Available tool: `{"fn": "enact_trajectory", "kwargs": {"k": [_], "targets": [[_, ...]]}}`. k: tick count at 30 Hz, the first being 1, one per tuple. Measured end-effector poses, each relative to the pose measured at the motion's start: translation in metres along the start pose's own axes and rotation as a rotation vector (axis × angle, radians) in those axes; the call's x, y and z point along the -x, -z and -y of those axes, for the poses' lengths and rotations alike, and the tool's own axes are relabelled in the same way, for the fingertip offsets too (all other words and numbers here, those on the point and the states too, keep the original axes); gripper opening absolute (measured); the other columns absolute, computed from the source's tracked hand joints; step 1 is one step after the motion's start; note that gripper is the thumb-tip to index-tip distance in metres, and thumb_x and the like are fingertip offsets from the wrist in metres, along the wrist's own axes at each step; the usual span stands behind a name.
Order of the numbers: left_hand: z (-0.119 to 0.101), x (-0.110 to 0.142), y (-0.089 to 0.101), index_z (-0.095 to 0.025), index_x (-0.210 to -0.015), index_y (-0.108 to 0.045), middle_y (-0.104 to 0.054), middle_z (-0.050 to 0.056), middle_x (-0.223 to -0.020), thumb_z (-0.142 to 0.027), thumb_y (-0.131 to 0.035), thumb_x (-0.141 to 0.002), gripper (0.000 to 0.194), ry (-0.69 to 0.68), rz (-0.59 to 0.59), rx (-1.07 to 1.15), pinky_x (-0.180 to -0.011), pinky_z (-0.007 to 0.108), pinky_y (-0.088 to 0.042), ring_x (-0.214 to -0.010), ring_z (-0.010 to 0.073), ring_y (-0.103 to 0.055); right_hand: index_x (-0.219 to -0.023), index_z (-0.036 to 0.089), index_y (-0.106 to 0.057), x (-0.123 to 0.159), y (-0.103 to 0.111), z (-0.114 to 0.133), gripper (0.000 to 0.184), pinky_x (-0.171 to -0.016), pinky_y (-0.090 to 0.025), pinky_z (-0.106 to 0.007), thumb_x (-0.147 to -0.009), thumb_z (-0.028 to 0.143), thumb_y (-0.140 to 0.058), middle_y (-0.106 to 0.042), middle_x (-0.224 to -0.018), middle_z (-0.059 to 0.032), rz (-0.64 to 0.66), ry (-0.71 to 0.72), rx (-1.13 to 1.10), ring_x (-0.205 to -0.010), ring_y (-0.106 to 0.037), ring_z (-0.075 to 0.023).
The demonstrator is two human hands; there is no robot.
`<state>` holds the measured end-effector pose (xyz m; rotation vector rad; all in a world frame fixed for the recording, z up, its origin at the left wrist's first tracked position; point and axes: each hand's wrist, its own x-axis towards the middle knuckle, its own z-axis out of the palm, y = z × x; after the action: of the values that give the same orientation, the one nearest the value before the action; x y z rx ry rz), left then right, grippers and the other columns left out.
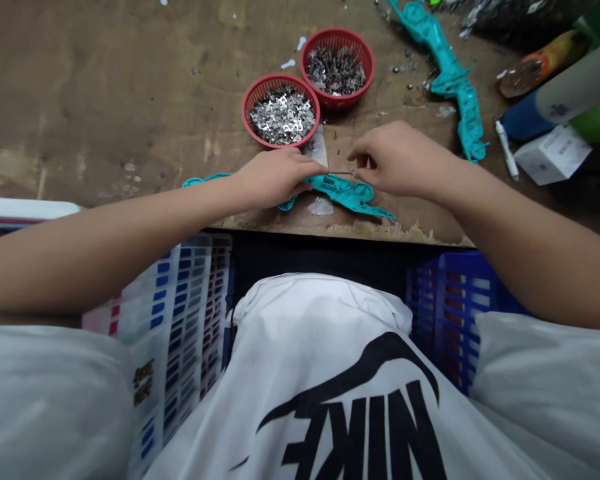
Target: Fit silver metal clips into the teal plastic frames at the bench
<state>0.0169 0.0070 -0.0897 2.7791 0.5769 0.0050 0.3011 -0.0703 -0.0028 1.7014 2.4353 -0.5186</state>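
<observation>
A long teal plastic part (347, 193) lies along the front edge of the table. Over its middle is my left hand (275, 177), fingers closed on it and hiding that stretch. My right hand (397, 160) is just above the part's right end, thumb and fingers pinched on a thin metal rod (341, 173). That rod runs across to the fingertips of my left hand. Behind my hands stand a red basket (247, 127) of small shiny metal pieces and a second red basket (370, 70) of darker metal pieces, the two touching.
Another teal plastic part (450, 70) lies at the back right. Near it are bottles (525, 117), a small white box (553, 155) and a white pen (507, 150). Below the table edge stand a white crate (173, 320) on the left and a blue crate (443, 293) on the right.
</observation>
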Motion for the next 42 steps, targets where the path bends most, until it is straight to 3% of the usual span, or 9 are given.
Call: {"fn": "enact_trajectory", "kwargs": {"k": [3, 7, 13, 22, 28, 35, 42], "targets": [[0.002, 0.000, 0.000, -0.021, -0.165, -0.086, -0.087, 0.018, -0.163, -0.029, -0.063, -0.124, 0.048, -0.056, 0.005, 0.011, -0.126, 0.052, -0.067, -0.148, 0.0392, -0.082, -0.137, 0.022, -0.098, 0.000, 0.005, -0.003, 0.042, -0.103, -0.061, -0.051, -0.110, 0.018, -0.066, -0.096, -0.133, -0.0190, -0.004, -0.034, 0.044, -0.122, -0.086, -0.0453], [0.007, -0.002, 0.000, -0.025, -0.161, -0.089, -0.090, 0.016, -0.154, -0.031, -0.061, -0.125, 0.046, -0.083, -0.015, 0.017, -0.124, 0.050, -0.068, -0.143, 0.0374, -0.085, -0.143, 0.024, -0.095, -0.006, -0.005, -0.008, 0.037, -0.102, -0.062, -0.048, -0.113, 0.023, -0.072, -0.095, -0.124, -0.0150, 0.017, -0.056, 0.006, -0.121, -0.086, -0.0442], [0.010, -0.008, 0.003, -0.024, -0.142, -0.096, -0.092, 0.015, -0.139, -0.034, -0.059, -0.126, 0.042, -0.125, 0.011, 0.029, -0.122, 0.051, -0.070, -0.133, 0.0365, -0.089, -0.121, 0.021, -0.095, -0.008, -0.002, -0.004, 0.026, -0.094, -0.057, -0.046, -0.115, 0.019, -0.070, -0.094, -0.116, -0.0191, 0.123, -0.077, 0.064, -0.110, -0.086, -0.0409], [0.010, -0.004, -0.002, -0.027, -0.131, -0.099, -0.093, 0.012, -0.142, -0.040, -0.055, -0.128, 0.046, -0.115, -0.030, 0.021, -0.124, 0.053, -0.071, -0.138, 0.0361, -0.090, -0.146, 0.021, -0.098, 0.014, 0.029, 0.025, 0.040, -0.107, -0.060, -0.051, -0.123, 0.027, -0.065, -0.096, -0.134, -0.0173, -0.090, -0.104, -0.063, -0.121, -0.089, -0.0421], [0.010, -0.002, -0.003, -0.024, -0.130, -0.098, -0.092, 0.014, -0.149, -0.040, -0.051, -0.130, 0.050, -0.112, -0.024, -0.004, -0.125, 0.055, -0.071, -0.139, 0.0375, -0.090, -0.144, 0.025, -0.099, 0.014, 0.023, 0.031, 0.041, -0.104, -0.060, -0.046, -0.123, 0.030, -0.064, -0.098, -0.132, -0.0122, -0.110, -0.089, -0.140, -0.117, -0.089, -0.0363], [0.012, -0.002, -0.003, -0.024, -0.132, -0.099, -0.092, 0.016, -0.151, -0.039, -0.055, -0.129, 0.046, -0.112, -0.036, 0.051, -0.127, 0.055, -0.070, -0.140, 0.0382, -0.089, -0.144, 0.039, -0.099, 0.015, 0.021, 0.028, 0.043, -0.099, -0.062, -0.048, -0.123, 0.042, -0.062, -0.097, -0.126, -0.0046, -0.123, -0.103, -0.153, -0.119, -0.087, -0.0365], [0.009, 0.000, -0.002, -0.022, -0.150, -0.094, -0.090, 0.017, -0.156, -0.038, -0.054, -0.131, 0.047, -0.097, -0.016, -0.025, -0.126, 0.052, -0.070, -0.144, 0.0373, -0.087, -0.134, 0.030, -0.100, 0.011, 0.014, 0.023, 0.037, -0.097, -0.060, -0.046, -0.121, 0.036, -0.066, -0.098, -0.120, -0.0092, -0.121, -0.063, -0.157, -0.111, -0.088, -0.0361]]}}
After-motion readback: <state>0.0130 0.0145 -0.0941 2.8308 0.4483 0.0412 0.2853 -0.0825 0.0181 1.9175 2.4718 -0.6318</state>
